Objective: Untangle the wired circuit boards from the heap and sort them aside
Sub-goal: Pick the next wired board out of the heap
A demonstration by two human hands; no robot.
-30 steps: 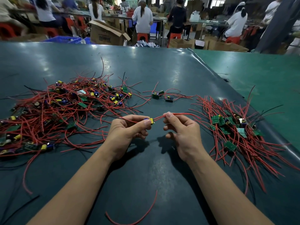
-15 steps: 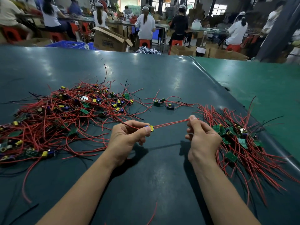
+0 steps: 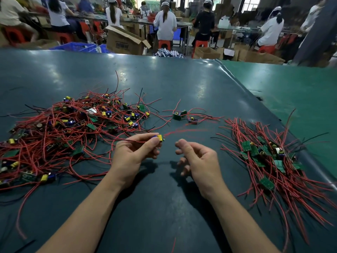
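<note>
- The left hand point(image 3: 135, 154) is pinching a small wired circuit board point(image 3: 160, 138) between thumb and forefinger, just above the dark green table point(image 3: 164, 207); a yellow part is showing at the fingertips.
- The board's red wires point(image 3: 182, 132) are trailing up and to the right from the pinch, blurred, and more red wire is running left from the hand toward the heap.
- The right hand point(image 3: 197, 162) is hovering just beside the left, apart from it, with its fingers loosely curled and holding nothing.
- The tangled heap point(image 3: 60, 132) of boards and red wires is lying on the table to the left of the left hand, with a few black wires mixed in.
- The sorted pile point(image 3: 269, 161) is lying to the right of the right hand, its green boards bunched together and its red wires fanning outward toward the table's near right edge.
- 2 loose boards point(image 3: 184, 116) are sitting on the table beyond the hands, between the heap and the sorted pile.
- A lighter green mat point(image 3: 291, 92) is covering the table's far right part.
- Beyond the table, people in white caps point(image 3: 165, 21) are sitting with their backs turned, on red stools point(image 3: 164, 44) among cardboard boxes point(image 3: 125, 41).
</note>
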